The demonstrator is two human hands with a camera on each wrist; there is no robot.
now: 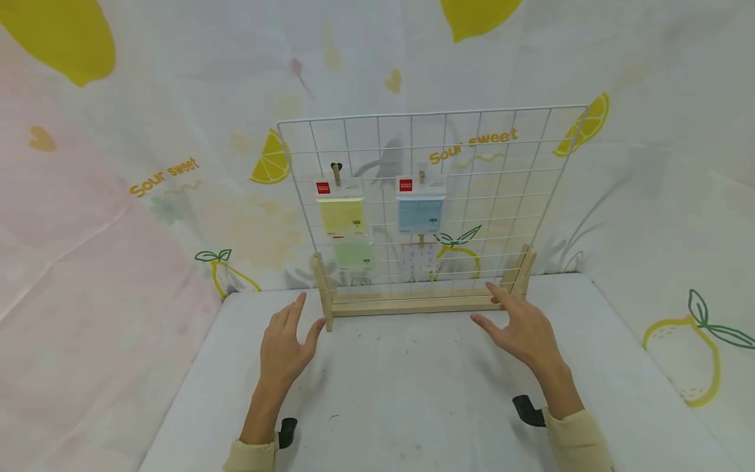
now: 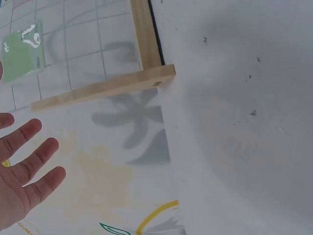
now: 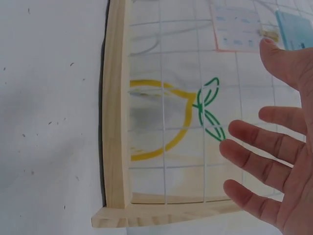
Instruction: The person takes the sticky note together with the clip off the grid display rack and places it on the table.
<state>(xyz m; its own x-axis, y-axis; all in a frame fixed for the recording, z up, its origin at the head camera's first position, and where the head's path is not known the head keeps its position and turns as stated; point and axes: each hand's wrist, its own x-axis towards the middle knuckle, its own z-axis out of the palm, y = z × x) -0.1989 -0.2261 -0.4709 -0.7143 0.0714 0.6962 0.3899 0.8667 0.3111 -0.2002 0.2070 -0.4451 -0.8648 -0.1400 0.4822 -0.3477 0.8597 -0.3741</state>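
Note:
A white wire grid stands upright in a wooden base on the table. Clipped on its left half are a yellow sticky note pack and, to its right, a blue sticky note pack. Below them hang a green pack and a pale printed sheet. My left hand hovers in front of the base's left end, fingers spread and holding nothing. Near the base's right end, my right hand is also held up with nothing in it.
Small wooden clips pin the packs to the wires. A white tabletop stretches in front of the grid. Behind it hangs a lemon-printed cloth, which also runs along both sides.

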